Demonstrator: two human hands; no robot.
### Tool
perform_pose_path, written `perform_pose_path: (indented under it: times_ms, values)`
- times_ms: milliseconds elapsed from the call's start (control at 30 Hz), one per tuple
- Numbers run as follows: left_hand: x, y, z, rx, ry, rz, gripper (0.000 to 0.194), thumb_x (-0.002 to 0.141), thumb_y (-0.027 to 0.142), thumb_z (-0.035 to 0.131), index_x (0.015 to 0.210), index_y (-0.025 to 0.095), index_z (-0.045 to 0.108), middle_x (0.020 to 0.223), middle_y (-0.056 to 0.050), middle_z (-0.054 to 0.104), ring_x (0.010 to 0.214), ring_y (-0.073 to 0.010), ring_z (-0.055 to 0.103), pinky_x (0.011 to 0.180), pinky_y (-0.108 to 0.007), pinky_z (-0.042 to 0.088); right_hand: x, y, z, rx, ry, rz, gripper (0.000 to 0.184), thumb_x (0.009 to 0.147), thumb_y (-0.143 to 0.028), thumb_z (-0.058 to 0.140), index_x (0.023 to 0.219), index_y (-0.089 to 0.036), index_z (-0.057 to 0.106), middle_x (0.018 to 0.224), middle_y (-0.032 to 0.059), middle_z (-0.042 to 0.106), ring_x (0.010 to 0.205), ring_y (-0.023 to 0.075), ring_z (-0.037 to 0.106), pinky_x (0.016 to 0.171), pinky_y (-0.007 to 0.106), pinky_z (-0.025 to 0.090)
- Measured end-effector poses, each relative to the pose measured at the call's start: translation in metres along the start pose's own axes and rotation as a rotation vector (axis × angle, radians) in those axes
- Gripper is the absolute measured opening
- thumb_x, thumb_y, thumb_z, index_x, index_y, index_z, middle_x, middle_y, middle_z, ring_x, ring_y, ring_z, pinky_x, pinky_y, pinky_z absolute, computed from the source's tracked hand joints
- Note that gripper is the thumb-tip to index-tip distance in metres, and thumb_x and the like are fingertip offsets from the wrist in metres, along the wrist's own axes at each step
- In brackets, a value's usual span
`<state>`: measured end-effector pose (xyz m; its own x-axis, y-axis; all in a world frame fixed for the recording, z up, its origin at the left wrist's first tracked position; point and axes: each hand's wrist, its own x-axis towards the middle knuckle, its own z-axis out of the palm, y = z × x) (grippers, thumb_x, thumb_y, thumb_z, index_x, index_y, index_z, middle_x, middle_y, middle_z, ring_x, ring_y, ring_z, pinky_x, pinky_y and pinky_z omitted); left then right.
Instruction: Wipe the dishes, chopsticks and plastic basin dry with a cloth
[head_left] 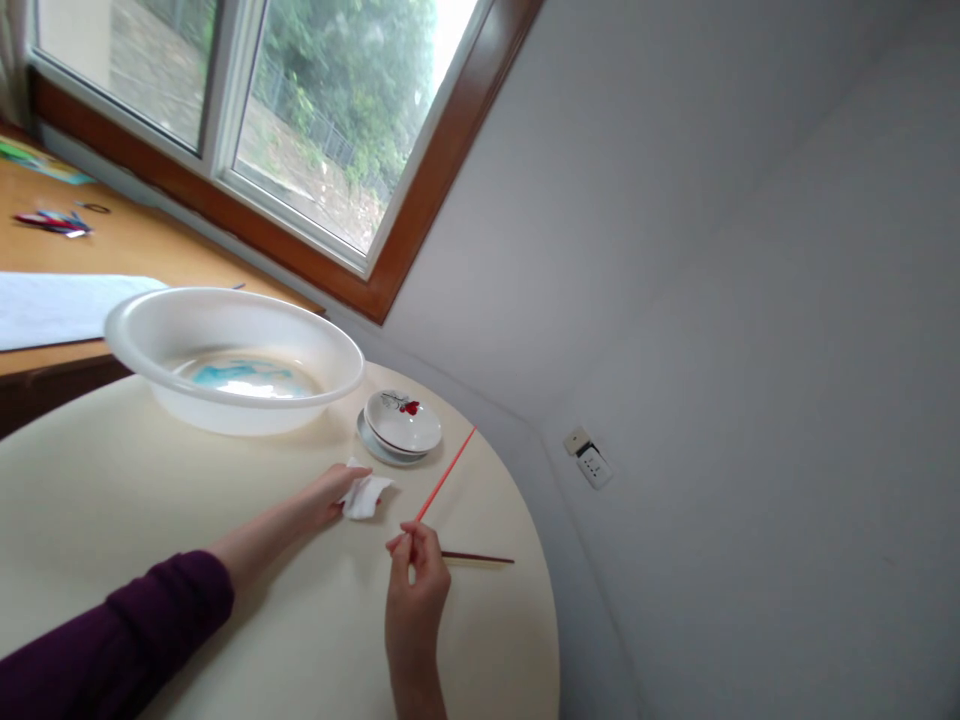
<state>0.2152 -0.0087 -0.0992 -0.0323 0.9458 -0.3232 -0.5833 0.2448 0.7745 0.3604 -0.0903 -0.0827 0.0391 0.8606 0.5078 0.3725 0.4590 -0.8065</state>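
Observation:
My left hand [336,492], reaching in from a purple sleeve, is closed on a crumpled white tissue [367,496] just above the table. Between the thumb and fingers of my right hand [417,578] is a slim orange-red chopstick [447,474], slanting up and away to the right. A dark brown chopstick [484,558] lies on the table behind my right hand, which hides its near end; a pale strip runs alongside it. Beyond the tissue stand stacked small dishes, the top one a white dish [414,430] with a red flower pattern.
A large white basin [240,415] with a blue patch inside stands at the back left of the round cream table [300,620]. Behind it, a wooden desk [135,235] holds paper and small items. The wall with a socket [595,467] lies right of the table.

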Motion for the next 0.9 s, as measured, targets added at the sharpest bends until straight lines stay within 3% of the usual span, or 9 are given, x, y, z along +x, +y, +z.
perform_pose_path:
  times_ms: [267, 467, 733, 833, 900]
  values:
    - [-0.042, 0.012, -0.025, 0.049, 0.037, -0.07, 0.004, 0.071, 0.014, 0.056, 0.072, 0.01, 0.057, 0.056, -0.005, 0.061, 0.057, -0.0193, 0.059, 0.056, -0.026, 0.045, -0.012, -0.015, 0.011, -0.041, -0.146, -0.228, 0.018, 0.085, -0.018, 0.042, 0.088, -0.017, 0.06, 0.07, 0.0026, 0.064, 0.063, 0.0136, 0.061, 0.061, 0.022, 0.047]
    - [-0.07, 0.014, -0.034, -0.17, -0.126, -0.073, 0.015, 0.073, 0.019, 0.06, 0.084, 0.008, 0.062, 0.065, -0.009, 0.065, 0.059, -0.0193, 0.061, 0.058, -0.027, 0.047, -0.025, -0.015, 0.025, -0.044, -0.269, -0.301, 0.021, 0.084, -0.014, 0.04, 0.088, -0.017, 0.061, 0.069, 0.0026, 0.062, 0.059, 0.0128, 0.057, 0.058, 0.022, 0.046]
    - [-0.104, 0.02, -0.024, -0.197, -0.268, -0.065, 0.032, 0.081, 0.033, 0.054, 0.104, 0.012, 0.062, 0.075, -0.008, 0.064, 0.058, -0.0168, 0.059, 0.049, -0.025, 0.044, -0.034, -0.017, 0.034, -0.012, -0.368, -0.219, 0.02, 0.085, -0.017, 0.041, 0.089, -0.019, 0.06, 0.068, 0.0008, 0.062, 0.059, 0.0136, 0.057, 0.057, 0.022, 0.044]
    - [-0.107, 0.018, -0.021, -0.146, -0.314, 0.008, 0.035, 0.075, 0.038, 0.062, 0.1, 0.014, 0.061, 0.068, -0.004, 0.061, 0.052, -0.0149, 0.055, 0.042, -0.023, 0.038, -0.035, -0.016, 0.035, -0.007, -0.367, -0.175, 0.015, 0.083, -0.017, 0.042, 0.087, -0.019, 0.056, 0.065, -0.001, 0.059, 0.055, 0.0132, 0.056, 0.054, 0.022, 0.042]
    - [-0.106, 0.014, -0.021, -0.106, -0.325, 0.062, 0.03, 0.07, 0.038, 0.067, 0.088, 0.014, 0.06, 0.062, -0.001, 0.058, 0.048, -0.0121, 0.051, 0.04, -0.022, 0.036, -0.035, -0.015, 0.036, 0.001, -0.363, -0.146, 0.011, 0.082, -0.018, 0.042, 0.084, -0.02, 0.054, 0.063, -0.0017, 0.058, 0.054, 0.0129, 0.055, 0.053, 0.021, 0.042]
